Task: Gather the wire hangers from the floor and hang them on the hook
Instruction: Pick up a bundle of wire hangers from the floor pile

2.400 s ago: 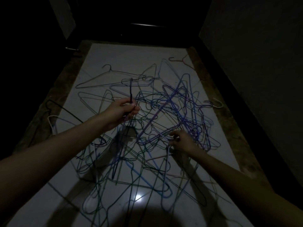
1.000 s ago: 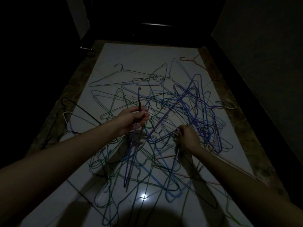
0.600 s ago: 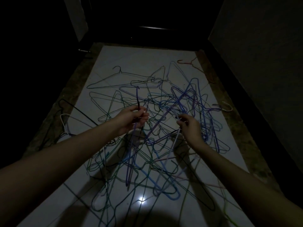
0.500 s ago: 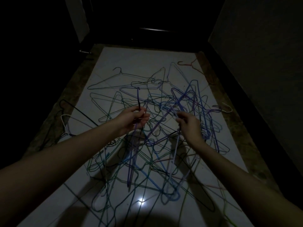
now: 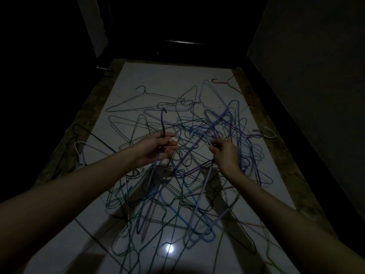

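Note:
A tangled heap of wire hangers in blue, purple, green and black covers the white tiled floor. My left hand grips a purple hanger by its neck, hook pointing up, body hanging below the hand. My right hand pinches a pale lilac hanger near its hook, lifted off the heap, its body trailing down toward me. The two hands are level, a short gap apart. No wall hook shows in this dim view.
A dark doorway closes the far end, with a door handle at the left. A grey wall runs along the right. Brown borders edge the tiles; stray hangers lie on them, one reddish hanger far right.
My right hand rose from the heap, lifting the pale lilac hanger with it toward my left hand. My left hand kept its hold on the purple hanger, nearly still.

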The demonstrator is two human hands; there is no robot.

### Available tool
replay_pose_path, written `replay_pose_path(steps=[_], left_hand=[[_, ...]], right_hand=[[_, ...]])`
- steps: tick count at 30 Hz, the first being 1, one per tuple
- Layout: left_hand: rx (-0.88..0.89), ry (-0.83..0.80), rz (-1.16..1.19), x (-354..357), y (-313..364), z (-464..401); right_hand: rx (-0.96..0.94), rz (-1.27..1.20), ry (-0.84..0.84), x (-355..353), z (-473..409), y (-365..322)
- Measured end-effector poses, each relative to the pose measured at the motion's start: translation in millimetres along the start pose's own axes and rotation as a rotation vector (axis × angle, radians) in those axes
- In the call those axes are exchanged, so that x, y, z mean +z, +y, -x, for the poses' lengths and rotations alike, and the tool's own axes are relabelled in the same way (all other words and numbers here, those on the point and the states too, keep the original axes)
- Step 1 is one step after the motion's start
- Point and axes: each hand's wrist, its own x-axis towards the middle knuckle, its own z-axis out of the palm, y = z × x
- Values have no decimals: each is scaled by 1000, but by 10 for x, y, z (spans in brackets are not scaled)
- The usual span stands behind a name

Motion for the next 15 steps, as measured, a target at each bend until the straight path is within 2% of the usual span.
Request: replay_pose_path(steps=[5, 10, 15], left_hand=[[-9, -10, -5, 91, -8, -17], [-16, -45, -4, 253, 9, -8], [9, -76, 72, 307, 45, 10]], right_hand=[[26, -34, 29, -133, 39, 75], [-122, -109, 2, -226, 27, -144], [-188, -302, -73, -129, 64, -520]])
